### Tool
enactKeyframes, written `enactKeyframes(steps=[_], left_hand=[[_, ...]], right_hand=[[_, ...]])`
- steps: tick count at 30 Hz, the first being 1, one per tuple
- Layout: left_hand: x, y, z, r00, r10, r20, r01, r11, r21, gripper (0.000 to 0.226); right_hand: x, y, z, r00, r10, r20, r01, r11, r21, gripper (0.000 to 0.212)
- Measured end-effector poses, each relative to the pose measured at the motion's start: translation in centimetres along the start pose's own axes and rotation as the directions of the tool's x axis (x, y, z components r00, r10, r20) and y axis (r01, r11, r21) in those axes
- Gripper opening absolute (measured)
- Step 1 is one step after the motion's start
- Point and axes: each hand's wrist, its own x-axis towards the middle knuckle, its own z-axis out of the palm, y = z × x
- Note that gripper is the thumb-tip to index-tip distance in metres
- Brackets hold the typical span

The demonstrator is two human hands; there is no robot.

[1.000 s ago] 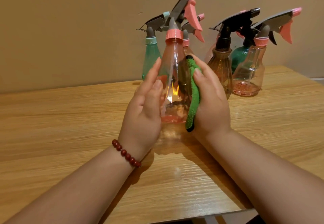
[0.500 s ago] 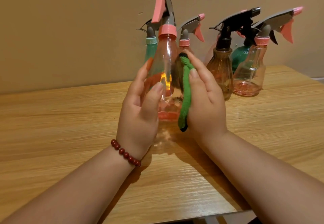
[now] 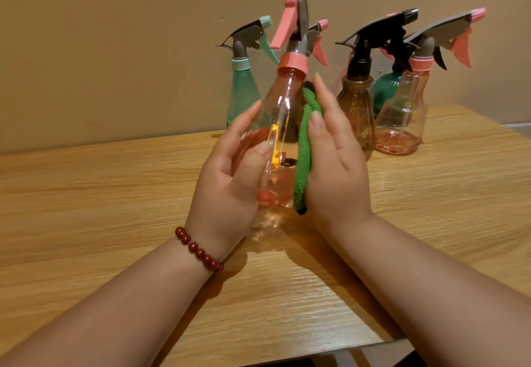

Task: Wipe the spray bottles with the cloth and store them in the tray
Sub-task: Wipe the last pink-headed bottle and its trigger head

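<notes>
- Mid-wipe: left hand grips the clear pink plastic spray bottle mid-frame, flat-fingered right hand presses the green cloth onto it.
- The other spray bottles wait upper right, no tray visible, so loads left I reckon.

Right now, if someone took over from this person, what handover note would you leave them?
Left hand grips the pink bottle, held over the table. Right hand presses the green cloth flat against its side.
Several other bottles stand at the back, from a green one to a pink one; no tray in view.
Done: nothing visibly stored. Left: finish wiping this bottle, wipe the rest, store all in the tray.
</notes>
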Motion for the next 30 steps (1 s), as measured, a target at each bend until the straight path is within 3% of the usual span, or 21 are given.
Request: enactKeyframes(steps=[4, 6, 10, 12, 15, 19, 26, 30], left_hand=[[0.2, -0.1, -0.6, 0.996, -0.011, -0.093, 0.007, 0.999, -0.042, 0.053], [0.2, -0.1, -0.7, 0.997, -0.035, -0.062, 0.033, 0.999, -0.037, 0.058], [-0.1, -0.2, -0.5, 0.995, -0.071, 0.072, 0.070, 0.997, 0.019, 0.061], [-0.1, -0.1, -0.3, 0.996, -0.061, 0.067, 0.060, 0.998, 0.020, 0.059], [0.2, 0.0, -0.3, 0.999, -0.045, -0.027, 0.043, 0.998, -0.053, 0.053], [0.5, 0.0, -0.8, 0.981, -0.039, -0.188, 0.012, 0.989, -0.145, 0.048], [0.5, -0.2, -0.5, 0.987, -0.159, -0.005, 0.155, 0.970, -0.189, 0.058], [0.6, 0.4, -0.3, 0.988, -0.151, -0.039, 0.134, 0.949, -0.287, 0.058]], right_hand=[[-0.6, 0.4, 0.5, 0.990, -0.085, 0.116, 0.106, 0.976, -0.188, 0.046], [-0.4, 0.3, 0.3, 0.993, -0.049, 0.106, 0.067, 0.984, -0.166, 0.046], [0.5, 0.1, -0.5, 0.998, 0.046, -0.044, -0.049, 0.997, -0.057, 0.045], [0.5, 0.1, -0.6, 0.999, 0.029, -0.037, -0.030, 0.999, -0.036, 0.046], [-0.1, 0.2, 0.0, 0.995, -0.022, 0.100, 0.027, 0.999, -0.046, 0.046], [-0.6, 0.3, 0.6, 0.973, -0.105, 0.207, 0.148, 0.968, -0.201, 0.045], [0.1, 0.4, 0.1, 0.993, 0.110, 0.037, -0.111, 0.993, 0.032, 0.045], [-0.5, 0.1, 0.5, 0.994, -0.052, 0.098, 0.059, 0.996, -0.067, 0.044]])
